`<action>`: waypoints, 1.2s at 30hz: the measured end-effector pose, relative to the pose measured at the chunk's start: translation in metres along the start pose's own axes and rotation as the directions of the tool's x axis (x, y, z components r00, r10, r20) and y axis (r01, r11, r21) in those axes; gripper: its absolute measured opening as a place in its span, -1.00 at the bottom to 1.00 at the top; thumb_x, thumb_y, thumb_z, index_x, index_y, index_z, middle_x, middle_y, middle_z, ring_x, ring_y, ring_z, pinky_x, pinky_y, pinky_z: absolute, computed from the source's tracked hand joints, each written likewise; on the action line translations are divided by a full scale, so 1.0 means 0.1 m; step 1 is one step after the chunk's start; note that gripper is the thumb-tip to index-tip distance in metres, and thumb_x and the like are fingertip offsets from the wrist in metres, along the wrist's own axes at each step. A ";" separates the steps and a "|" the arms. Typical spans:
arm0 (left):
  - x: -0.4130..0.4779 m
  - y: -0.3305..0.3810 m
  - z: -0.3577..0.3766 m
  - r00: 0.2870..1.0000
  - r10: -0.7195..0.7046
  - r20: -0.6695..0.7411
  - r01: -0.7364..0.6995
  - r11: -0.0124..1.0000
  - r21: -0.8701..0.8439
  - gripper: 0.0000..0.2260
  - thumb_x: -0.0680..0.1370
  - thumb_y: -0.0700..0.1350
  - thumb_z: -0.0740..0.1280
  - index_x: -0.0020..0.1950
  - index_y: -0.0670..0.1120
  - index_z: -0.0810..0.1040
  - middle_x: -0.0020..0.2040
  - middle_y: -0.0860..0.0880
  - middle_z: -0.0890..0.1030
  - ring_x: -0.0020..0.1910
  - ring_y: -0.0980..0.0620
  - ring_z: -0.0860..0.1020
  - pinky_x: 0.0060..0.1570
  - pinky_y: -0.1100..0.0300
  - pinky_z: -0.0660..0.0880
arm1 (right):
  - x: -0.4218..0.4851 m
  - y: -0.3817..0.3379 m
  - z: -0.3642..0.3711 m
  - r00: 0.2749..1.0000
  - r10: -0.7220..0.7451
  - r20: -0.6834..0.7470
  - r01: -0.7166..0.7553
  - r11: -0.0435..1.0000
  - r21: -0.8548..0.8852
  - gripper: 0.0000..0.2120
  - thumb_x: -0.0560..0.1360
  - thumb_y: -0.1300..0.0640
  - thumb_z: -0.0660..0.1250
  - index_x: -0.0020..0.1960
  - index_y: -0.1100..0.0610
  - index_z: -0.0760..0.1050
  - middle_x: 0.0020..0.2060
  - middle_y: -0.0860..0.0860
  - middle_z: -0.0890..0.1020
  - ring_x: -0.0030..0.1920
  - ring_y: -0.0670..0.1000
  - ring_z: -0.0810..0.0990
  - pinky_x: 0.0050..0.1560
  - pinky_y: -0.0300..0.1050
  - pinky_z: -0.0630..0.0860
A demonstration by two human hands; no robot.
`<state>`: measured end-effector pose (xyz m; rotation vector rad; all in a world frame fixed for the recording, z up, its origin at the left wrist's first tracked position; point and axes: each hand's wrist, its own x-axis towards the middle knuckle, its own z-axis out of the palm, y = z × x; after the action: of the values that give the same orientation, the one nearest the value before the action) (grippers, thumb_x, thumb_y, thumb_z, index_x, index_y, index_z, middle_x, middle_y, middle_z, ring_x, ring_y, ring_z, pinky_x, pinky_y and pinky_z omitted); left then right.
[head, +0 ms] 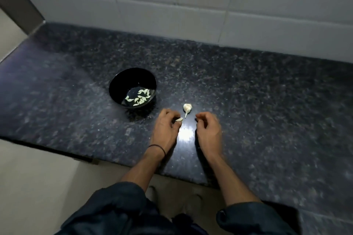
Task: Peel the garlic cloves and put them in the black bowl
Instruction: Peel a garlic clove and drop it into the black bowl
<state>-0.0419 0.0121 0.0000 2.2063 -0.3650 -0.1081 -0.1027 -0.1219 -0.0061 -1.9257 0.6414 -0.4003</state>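
A black bowl [122,82] stands on the dark granite counter and holds several peeled garlic cloves [142,96]. To its right lies what is left of a garlic bulb [187,108] with its stem pointing toward me. My left hand [166,128] pinches a single pale clove [179,119] between thumb and fingertips, just below and right of the bowl. About a hand's width to the right, my right hand [209,129] has its fingers curled with nothing visible in them. Both hands hover low over the counter near the bulb.
The granite counter [267,110] runs wide to the right and left, with its front edge close to my body. A white tiled wall [172,5] rises behind it. Pale floor shows at the lower left.
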 end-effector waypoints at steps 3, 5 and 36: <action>0.00 -0.01 0.02 0.998 0.030 -0.055 -0.029 1.000 0.009 -0.96 0.51 -0.22 0.45 -0.05 -0.13 0.64 -0.06 0.02 0.51 -0.20 0.17 0.50 -0.10 0.34 0.45 | -0.06 0.06 0.01 0.990 -0.139 0.007 0.139 0.988 -0.060 -0.79 0.55 0.33 0.24 0.04 0.08 0.56 -0.04 -0.13 0.55 0.05 -0.16 0.51 0.05 -0.42 0.37; -0.01 0.00 0.04 0.995 0.028 -0.092 -0.028 1.000 0.001 -0.99 0.52 -0.22 0.44 -0.08 -0.13 0.65 -0.07 0.04 0.52 -0.17 0.14 0.52 -0.11 0.28 0.48 | -0.05 0.09 0.01 0.987 -0.160 0.022 0.161 0.985 -0.066 -0.78 0.54 0.32 0.23 0.04 0.06 0.55 -0.06 -0.19 0.53 0.06 -0.14 0.49 0.07 -0.34 0.39; 0.22 -0.06 -1.01 0.926 0.254 -0.280 -0.258 0.966 0.020 -0.79 0.51 -0.39 0.34 0.06 -0.18 0.67 0.01 -0.04 0.65 0.01 0.02 0.60 0.11 0.19 0.52 | 0.06 -0.07 0.05 0.995 0.059 -0.086 -0.057 0.998 0.023 -0.89 0.57 0.23 0.33 0.02 0.06 0.60 -0.06 0.00 0.65 -0.04 -0.04 0.62 0.01 -0.19 0.53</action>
<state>0.0010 0.0860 0.0593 2.0991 -0.4857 0.3409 -0.0935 -0.1190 -0.0019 -1.8737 0.7452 -0.4540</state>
